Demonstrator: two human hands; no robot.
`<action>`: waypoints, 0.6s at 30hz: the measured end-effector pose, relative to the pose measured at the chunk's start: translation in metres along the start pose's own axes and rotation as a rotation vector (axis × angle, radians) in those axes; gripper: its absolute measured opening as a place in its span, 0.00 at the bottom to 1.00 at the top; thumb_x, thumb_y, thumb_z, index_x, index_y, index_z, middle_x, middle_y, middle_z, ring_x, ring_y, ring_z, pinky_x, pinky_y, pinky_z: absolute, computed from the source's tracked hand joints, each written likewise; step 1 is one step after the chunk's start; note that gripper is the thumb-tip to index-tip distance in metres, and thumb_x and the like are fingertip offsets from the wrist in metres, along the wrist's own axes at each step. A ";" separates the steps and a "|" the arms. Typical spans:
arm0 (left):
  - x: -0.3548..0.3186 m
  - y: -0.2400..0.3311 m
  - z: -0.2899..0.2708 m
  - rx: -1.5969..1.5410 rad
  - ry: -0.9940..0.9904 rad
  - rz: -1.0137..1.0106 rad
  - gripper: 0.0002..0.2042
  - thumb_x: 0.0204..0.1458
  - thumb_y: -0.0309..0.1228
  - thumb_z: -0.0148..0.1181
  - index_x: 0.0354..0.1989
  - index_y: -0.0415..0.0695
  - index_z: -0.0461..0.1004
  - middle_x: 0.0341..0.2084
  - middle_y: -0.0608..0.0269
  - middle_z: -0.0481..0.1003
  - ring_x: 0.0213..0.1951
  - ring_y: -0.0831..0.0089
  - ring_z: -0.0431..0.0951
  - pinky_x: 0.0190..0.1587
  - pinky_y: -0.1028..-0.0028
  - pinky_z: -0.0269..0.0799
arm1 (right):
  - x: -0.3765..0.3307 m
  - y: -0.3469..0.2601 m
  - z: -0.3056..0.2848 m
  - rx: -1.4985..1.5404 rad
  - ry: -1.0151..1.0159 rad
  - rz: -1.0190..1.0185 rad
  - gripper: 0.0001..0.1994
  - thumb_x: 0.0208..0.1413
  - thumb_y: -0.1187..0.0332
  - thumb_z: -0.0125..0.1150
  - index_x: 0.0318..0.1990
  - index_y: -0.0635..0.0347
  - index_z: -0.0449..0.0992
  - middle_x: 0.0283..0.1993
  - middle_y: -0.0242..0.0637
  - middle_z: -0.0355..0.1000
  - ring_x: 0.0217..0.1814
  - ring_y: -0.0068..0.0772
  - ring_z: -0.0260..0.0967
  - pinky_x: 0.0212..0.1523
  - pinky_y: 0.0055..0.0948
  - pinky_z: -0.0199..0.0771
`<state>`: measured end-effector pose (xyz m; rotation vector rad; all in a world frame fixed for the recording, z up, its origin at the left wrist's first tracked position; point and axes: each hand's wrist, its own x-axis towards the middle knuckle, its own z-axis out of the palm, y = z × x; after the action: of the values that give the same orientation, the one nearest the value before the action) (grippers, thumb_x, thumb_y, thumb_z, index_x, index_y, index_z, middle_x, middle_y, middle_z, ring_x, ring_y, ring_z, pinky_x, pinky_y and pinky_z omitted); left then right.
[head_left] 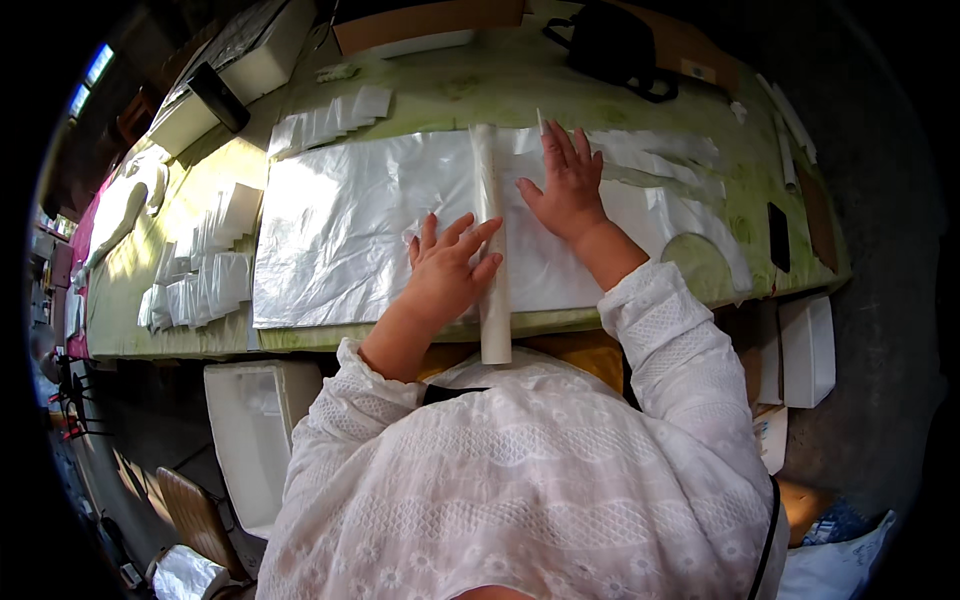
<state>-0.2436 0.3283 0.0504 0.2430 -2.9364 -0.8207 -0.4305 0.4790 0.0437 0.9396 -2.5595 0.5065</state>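
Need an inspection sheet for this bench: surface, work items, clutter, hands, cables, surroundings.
Surface: green-covered table.
Work items: shiny plastic sheet, wrinkled; pale tube lying across it, near end past the table edge.
Clutter: pale packets in rows, left; black bag, far side; dark phone-like slab, right.
Hands: left hand open, fingertips at the tube; right hand open, right of the tube; contact unclear.
Cables: thin black cord by person's right side; cable or strap, cannot tell.
Surroundings: white box below table, left; brown carton, far edge.
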 end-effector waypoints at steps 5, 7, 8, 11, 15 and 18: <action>-0.008 -0.024 0.004 -0.149 0.138 0.118 0.21 0.58 0.37 0.62 0.61 0.56 0.75 0.63 0.53 0.71 0.69 0.40 0.61 0.69 0.43 0.55 | -0.054 -0.078 -0.018 0.456 -0.118 -0.432 0.36 0.58 0.56 0.66 0.73 0.51 0.61 0.74 0.38 0.61 0.79 0.55 0.50 0.75 0.62 0.46; -0.011 -0.054 -0.002 -0.302 0.178 0.248 0.18 0.55 0.28 0.63 0.55 0.49 0.78 0.58 0.55 0.75 0.64 0.47 0.70 0.66 0.54 0.66 | -0.071 -0.085 -0.014 0.545 -0.263 -0.402 0.34 0.59 0.56 0.65 0.72 0.51 0.63 0.71 0.39 0.64 0.78 0.54 0.52 0.75 0.62 0.47; -0.018 -0.052 -0.011 -0.361 0.302 0.184 0.13 0.51 0.17 0.61 0.44 0.44 0.81 0.48 0.59 0.80 0.53 0.55 0.79 0.53 0.66 0.76 | -0.076 -0.085 -0.014 0.518 -0.265 -0.381 0.32 0.60 0.57 0.63 0.71 0.50 0.65 0.68 0.39 0.67 0.78 0.55 0.52 0.75 0.62 0.47; -0.016 -0.038 -0.045 -0.321 0.527 0.115 0.09 0.49 0.16 0.59 0.35 0.44 0.78 0.39 0.60 0.80 0.42 0.63 0.80 0.42 0.66 0.77 | -0.077 -0.081 -0.012 0.522 -0.248 -0.410 0.22 0.57 0.63 0.66 0.59 0.56 0.75 0.58 0.38 0.74 0.75 0.53 0.56 0.74 0.63 0.48; 0.019 0.004 -0.069 -0.376 0.264 0.633 0.11 0.53 0.21 0.59 0.45 0.42 0.79 0.48 0.56 0.80 0.58 0.54 0.76 0.59 0.58 0.72 | -0.066 -0.112 -0.016 0.541 -0.193 -0.426 0.11 0.56 0.67 0.64 0.46 0.56 0.80 0.50 0.40 0.76 0.67 0.49 0.63 0.69 0.63 0.57; 0.042 0.004 -0.053 -0.271 -0.261 0.569 0.14 0.63 0.36 0.59 0.53 0.47 0.80 0.57 0.60 0.77 0.70 0.54 0.64 0.72 0.52 0.56 | -0.083 -0.114 -0.005 0.785 -0.326 -0.311 0.09 0.55 0.69 0.65 0.43 0.57 0.81 0.48 0.39 0.77 0.60 0.48 0.69 0.62 0.59 0.67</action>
<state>-0.2794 0.2975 0.0998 -0.7296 -2.8111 -1.1886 -0.2937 0.4446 0.0340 1.7643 -2.4030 1.4075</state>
